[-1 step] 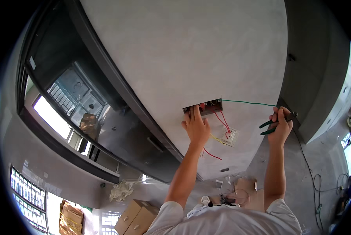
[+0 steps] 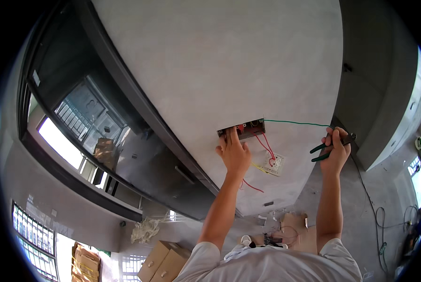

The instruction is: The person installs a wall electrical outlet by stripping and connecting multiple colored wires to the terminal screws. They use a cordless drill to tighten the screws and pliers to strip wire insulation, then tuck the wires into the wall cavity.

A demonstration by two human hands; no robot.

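Hands work far apart at a grey wall [image 2: 220, 70]: the left hand [image 2: 236, 155] reaches up to a box [image 2: 251, 133] sunk in its face, fingers extended and tips inside the opening, where it cannot be told whether they pinch anything. The right hand [image 2: 338, 150], out at the wall's right edge, is curled around pliers [image 2: 319, 153], their green handles splayed toward the left. A green wire [image 2: 295, 122] runs nearly straight from the box's upper right corner to that hand's fingers; its far end is hidden there, so whether it is cut or stripped cannot be seen.

Below the box, toward the wall's bottom right corner, a white plate [image 2: 277, 165] hangs clear of the opening. Two red wires [image 2: 266, 144] drop to its middle and look to be joined, apparently the part of the wiring that is done. A yellow wire [image 2: 259, 167] reaches the plate's lower edge, with no joint that can be made out. Lower, a red strand [image 2: 254, 187] emerges beside the left forearm, its end loose.

By that evidence the wiring stands partway: the green wire and the loose strand look unconnected, and the plate is not yet seated over the box. Beyond the wall's bottom edge, flattened cardboard [image 2: 292, 223] lies among scraps, with a carton [image 2: 165, 261] to the left.
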